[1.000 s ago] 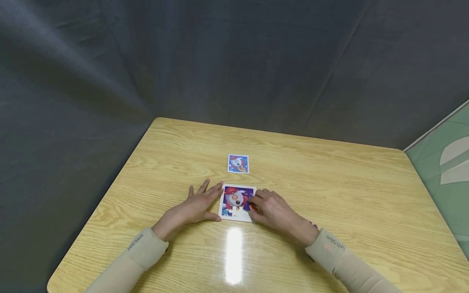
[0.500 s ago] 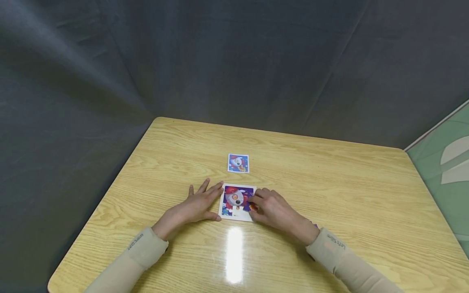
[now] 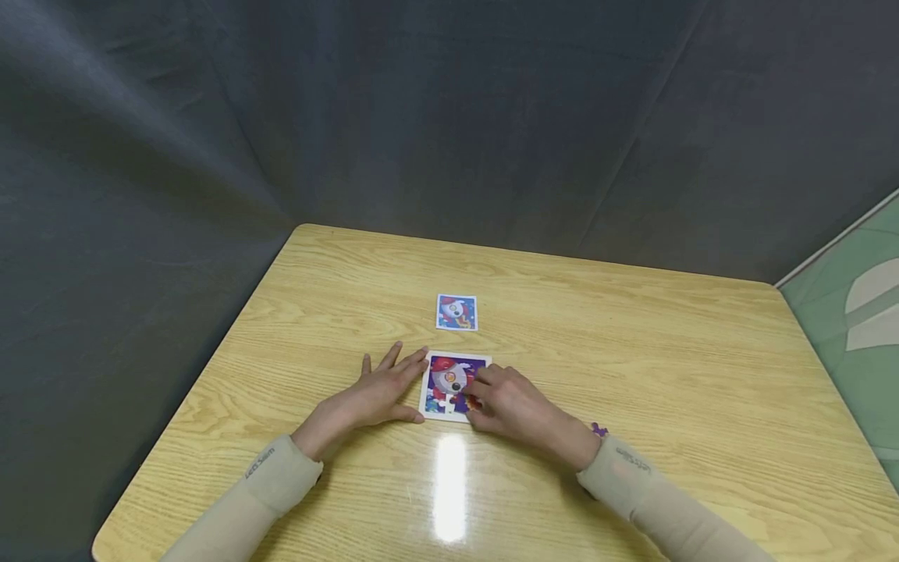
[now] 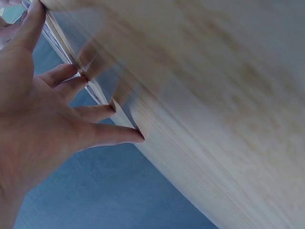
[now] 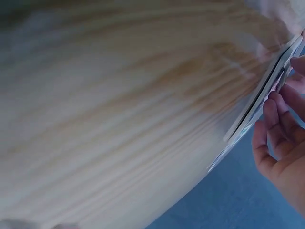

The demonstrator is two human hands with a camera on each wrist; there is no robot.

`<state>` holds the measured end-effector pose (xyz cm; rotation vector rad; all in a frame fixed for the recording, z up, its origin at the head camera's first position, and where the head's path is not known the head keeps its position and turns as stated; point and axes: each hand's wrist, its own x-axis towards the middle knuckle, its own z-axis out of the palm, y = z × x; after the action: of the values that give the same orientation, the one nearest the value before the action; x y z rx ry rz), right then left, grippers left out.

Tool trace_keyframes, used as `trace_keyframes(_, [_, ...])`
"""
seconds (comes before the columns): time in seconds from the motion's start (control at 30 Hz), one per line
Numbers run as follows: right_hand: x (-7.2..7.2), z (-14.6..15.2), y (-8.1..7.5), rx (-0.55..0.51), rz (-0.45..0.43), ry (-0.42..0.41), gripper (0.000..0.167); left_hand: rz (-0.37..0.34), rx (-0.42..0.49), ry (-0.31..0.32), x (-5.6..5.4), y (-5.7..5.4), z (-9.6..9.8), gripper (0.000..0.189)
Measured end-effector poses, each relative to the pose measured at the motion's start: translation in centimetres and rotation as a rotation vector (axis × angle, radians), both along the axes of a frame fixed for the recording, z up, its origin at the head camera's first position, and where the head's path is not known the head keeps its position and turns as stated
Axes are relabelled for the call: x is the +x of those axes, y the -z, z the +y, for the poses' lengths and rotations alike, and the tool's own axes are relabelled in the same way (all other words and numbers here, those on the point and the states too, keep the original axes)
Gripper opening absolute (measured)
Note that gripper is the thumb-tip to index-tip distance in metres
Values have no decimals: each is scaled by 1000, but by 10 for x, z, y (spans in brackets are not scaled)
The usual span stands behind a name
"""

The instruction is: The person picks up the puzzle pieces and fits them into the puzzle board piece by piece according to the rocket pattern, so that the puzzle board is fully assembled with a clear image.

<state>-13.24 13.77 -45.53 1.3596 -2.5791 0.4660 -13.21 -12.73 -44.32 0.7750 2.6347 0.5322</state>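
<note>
A small jigsaw puzzle in a white frame [image 3: 437, 415] lies on the table, its picture showing a pale round-headed figure with a red cap. A narrow white gap shows low in the picture. My left hand [image 3: 375, 396] rests beside it, fingers spread, with index finger and thumb at the frame's left edge. Over the lower right part, my right hand [image 3: 513, 402] pinches a puzzle piece [image 5: 281, 80], mostly hidden by its fingers in the head view. The right wrist view shows those fingertips close over the board.
A square picture card [image 3: 456, 312] with a similar figure lies beyond the puzzle. Purple loose pieces [image 3: 599, 430] lie by the right wrist, partly hidden. The wooden table [image 3: 667, 351] ends at a dark curtain [image 3: 449, 133].
My right hand has shifted slightly left over the board with the piece, and the white gap looks narrower. More of the purple pieces by the wrist shows. The left hand stays put.
</note>
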Motion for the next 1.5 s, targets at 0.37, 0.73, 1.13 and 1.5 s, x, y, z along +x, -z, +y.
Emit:
trace_keyframes(0.37, [0,-7,-4,43,-28,-11,25,-4,-2,-2,-1,0,0,88])
trace_keyframes(0.73, [0,-5,-3,22,-19,-27,27,-5,-7,1,0,0,0,88])
trace_keyframes(1.13, [1,-15,-5,67,-58,-24,22,-9,-4,3,0,-1,0,87])
trace_keyframes(1.5, [4,-26,-6,44,-78,-2,11,-7,-17,3,0,0,0,87])
